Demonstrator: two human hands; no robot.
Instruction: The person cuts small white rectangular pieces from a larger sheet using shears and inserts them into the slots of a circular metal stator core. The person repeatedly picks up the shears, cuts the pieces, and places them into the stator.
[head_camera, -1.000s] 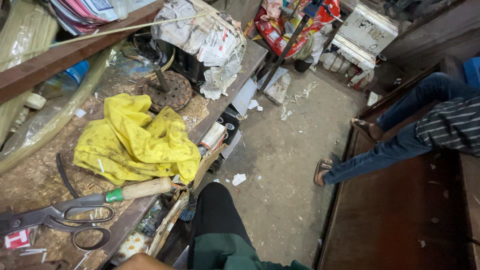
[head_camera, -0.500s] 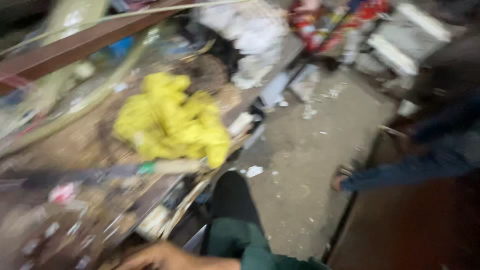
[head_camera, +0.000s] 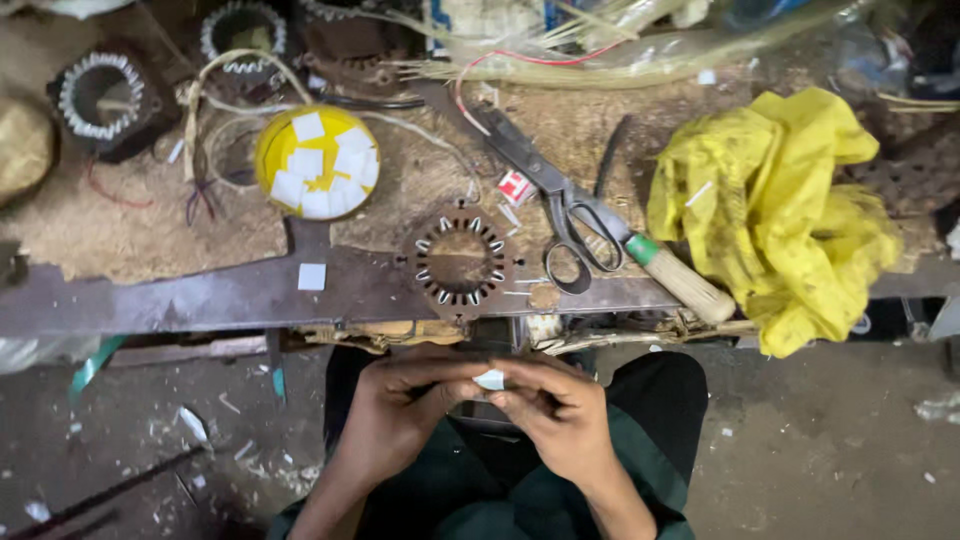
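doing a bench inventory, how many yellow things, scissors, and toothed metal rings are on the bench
Yellow things: 2, the yellow cloth and the yellow round lid holding white paper squares
Scissors: 1, the dark scissors
Toothed metal rings: 3, the flat ring, one at far left, one at top
Total: 6
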